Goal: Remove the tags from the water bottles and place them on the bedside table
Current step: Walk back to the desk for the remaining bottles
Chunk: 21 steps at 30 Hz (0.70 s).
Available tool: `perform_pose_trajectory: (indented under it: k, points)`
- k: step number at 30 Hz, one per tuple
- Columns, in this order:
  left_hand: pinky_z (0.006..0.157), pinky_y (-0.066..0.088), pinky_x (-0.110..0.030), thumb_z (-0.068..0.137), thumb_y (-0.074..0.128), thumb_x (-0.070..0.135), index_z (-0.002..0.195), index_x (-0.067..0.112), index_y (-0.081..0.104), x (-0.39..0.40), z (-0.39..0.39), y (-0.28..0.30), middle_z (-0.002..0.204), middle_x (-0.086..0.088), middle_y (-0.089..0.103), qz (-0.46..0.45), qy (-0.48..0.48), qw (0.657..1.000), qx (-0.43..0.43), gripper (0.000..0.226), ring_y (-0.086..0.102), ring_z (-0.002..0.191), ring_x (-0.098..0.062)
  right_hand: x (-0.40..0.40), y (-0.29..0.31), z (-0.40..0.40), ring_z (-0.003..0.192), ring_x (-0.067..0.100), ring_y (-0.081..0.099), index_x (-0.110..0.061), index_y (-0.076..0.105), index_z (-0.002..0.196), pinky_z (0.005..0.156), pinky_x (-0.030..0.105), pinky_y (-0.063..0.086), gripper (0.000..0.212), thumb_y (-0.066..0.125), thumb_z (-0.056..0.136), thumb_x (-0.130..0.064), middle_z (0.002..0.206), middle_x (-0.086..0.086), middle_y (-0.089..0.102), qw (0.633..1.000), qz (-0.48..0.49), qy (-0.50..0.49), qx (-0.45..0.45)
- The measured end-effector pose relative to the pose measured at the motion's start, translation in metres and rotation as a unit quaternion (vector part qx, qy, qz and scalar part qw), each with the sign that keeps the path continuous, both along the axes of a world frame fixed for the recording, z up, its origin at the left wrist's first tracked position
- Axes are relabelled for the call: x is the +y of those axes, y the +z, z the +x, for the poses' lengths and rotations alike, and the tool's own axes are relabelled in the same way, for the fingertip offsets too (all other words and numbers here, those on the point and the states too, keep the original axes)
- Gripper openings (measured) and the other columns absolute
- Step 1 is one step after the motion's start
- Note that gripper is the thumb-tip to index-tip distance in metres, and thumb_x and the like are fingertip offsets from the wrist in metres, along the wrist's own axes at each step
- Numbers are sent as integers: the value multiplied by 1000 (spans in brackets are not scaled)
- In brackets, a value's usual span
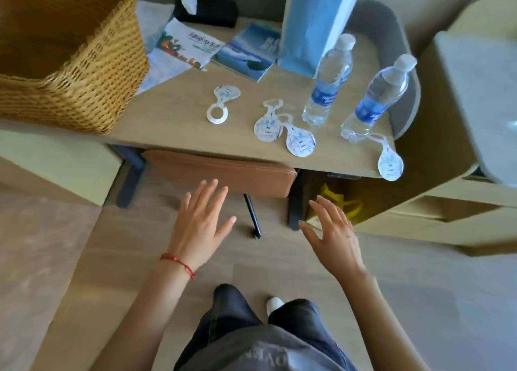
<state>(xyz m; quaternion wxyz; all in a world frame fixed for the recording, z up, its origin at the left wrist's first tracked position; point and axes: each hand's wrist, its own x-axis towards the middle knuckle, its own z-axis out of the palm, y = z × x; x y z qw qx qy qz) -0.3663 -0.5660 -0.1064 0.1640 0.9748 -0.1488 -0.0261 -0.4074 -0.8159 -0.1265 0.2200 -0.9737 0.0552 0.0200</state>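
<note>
Standing at a wooden table (179, 119), I hold my left hand (200, 225) and right hand (333, 231) low before it, fingers spread and empty. Two water bottles (330, 82) stand upright at the right, necks bare. Four paper tags (222, 102) lie flat near them, one overhanging the front edge. They look light and flimsy; I judge the ring end easiest to pinch. A wicker basket (72, 52) sits left.

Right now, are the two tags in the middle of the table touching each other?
Touching. The head view shows the left middle tag overlapping the top edge of the right middle tag on the table.
</note>
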Motion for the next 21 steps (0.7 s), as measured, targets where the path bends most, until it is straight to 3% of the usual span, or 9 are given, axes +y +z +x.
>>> perform_pose_trajectory:
  k: [8, 13, 21]
  points:
    - [97, 37, -58, 84, 37, 43, 126, 2, 51, -42, 39, -1, 136, -22, 48, -4, -101, 995, 6, 60, 44, 126, -41, -29, 8, -16, 129, 23, 43, -16, 52, 128, 102, 39, 40, 47, 57, 87, -40, 139, 5, 48, 993, 5, -113, -26]
    - [103, 34, -57, 82, 49, 37, 128, 3, 49, -75, 63, 4, 139, -20, 45, -20, -93, 995, 6, 57, 41, 129, -38, -57, 7, 3, 133, 22, 39, -19, 48, 132, 104, 42, 41, 50, 55, 88, -42, 144, 2, 43, 991, 8, -128, -30]
    - [103, 35, -52, 84, 33, 47, 130, 3, 45, -137, 112, 14, 139, -21, 45, -25, -70, 997, -24, 65, 39, 130, -38, -126, 16, 74, 125, 28, 47, -14, 52, 126, 99, 43, 42, 47, 63, 85, -34, 136, 9, 51, 989, 34, -108, -94]
